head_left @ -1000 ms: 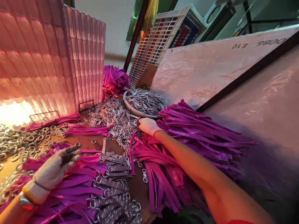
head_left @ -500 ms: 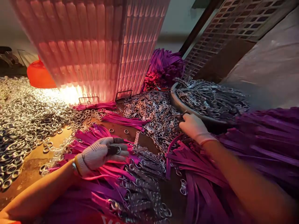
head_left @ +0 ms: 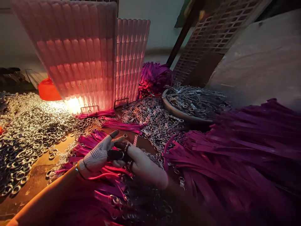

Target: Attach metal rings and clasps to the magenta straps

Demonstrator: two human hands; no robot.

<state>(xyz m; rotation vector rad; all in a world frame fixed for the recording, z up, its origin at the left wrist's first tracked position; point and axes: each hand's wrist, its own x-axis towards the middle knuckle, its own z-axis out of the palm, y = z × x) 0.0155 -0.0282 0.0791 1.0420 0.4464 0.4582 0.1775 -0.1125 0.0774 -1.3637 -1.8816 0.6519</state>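
My left hand (head_left: 95,158), in a white dotted glove, is above a bundle of magenta straps (head_left: 91,138). Its black-covered thumb presses a small metal ring (head_left: 122,154) against the fingers. My right hand (head_left: 145,166), in a pale glove, meets it from the right, fingers closed on a small metal link (head_left: 127,147) whose exact kind I cannot make out. The fingertips of both hands overlap, and the contact between ring and link is partly hidden. Straps with metal fittings (head_left: 116,202) lie below the hands, dim in shadow.
Loose metal rings (head_left: 30,138) are heaped at the left beside an orange lamp (head_left: 48,89). Translucent ribbed panels (head_left: 80,62) stand behind. Metal clasps (head_left: 145,113) lie near a basin (head_left: 175,108) heaped with more. Purple straps (head_left: 235,150) are piled at the right.
My right hand has moved left from beside the basin to my left hand, bringing a small metal link. My left hand stays nearly in place with the ring; the view has shifted slightly.
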